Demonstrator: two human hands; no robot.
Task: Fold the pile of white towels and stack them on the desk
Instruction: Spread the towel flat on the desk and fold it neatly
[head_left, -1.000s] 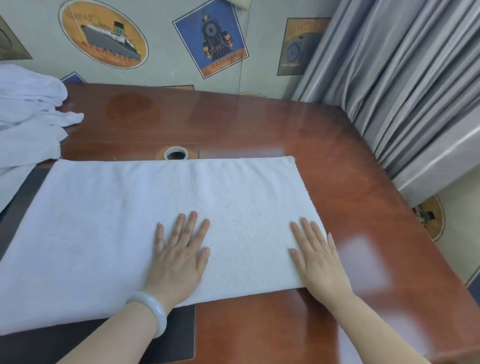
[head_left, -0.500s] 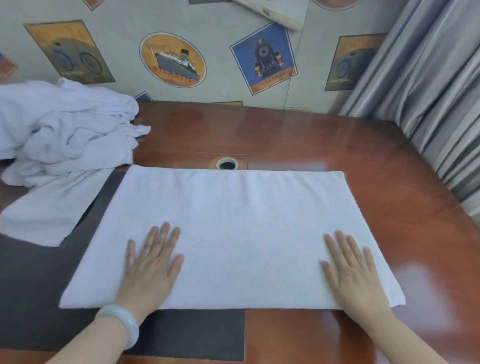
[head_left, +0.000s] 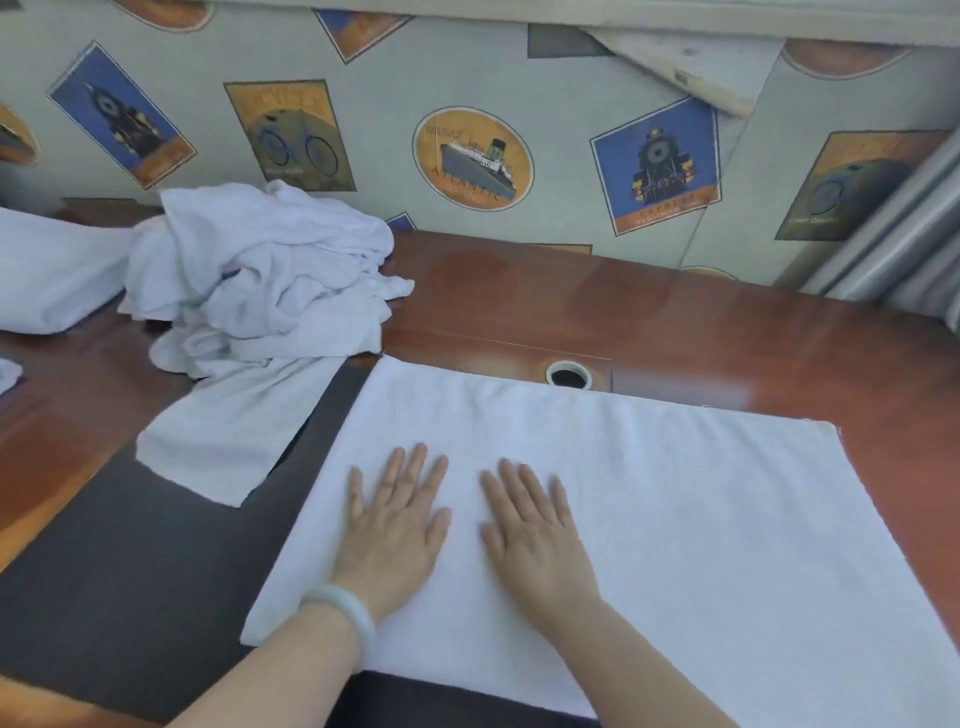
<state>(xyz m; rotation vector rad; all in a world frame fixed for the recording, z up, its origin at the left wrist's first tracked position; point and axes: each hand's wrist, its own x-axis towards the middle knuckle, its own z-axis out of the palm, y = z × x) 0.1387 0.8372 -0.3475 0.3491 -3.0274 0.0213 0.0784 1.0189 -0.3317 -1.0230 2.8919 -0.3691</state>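
Left of the cable port (head_left: 566, 375), the unfolded pile (head_left: 260, 291) trails one end near the spread towel (head_left: 675, 519); a fold swept that way may snag it. Below the port, the left hand (head_left: 395, 525) and right hand (head_left: 535, 535) press flat on that towel, fingers straight, grasping nothing. Its unweighted part right of the port may slide on the glossy desk (head_left: 727, 332), skewing the fold.

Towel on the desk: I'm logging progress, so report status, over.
Left hand, right hand open, flat on the towel. Towel spread smooth on desk. Crumpled pile left of it, not blocking.
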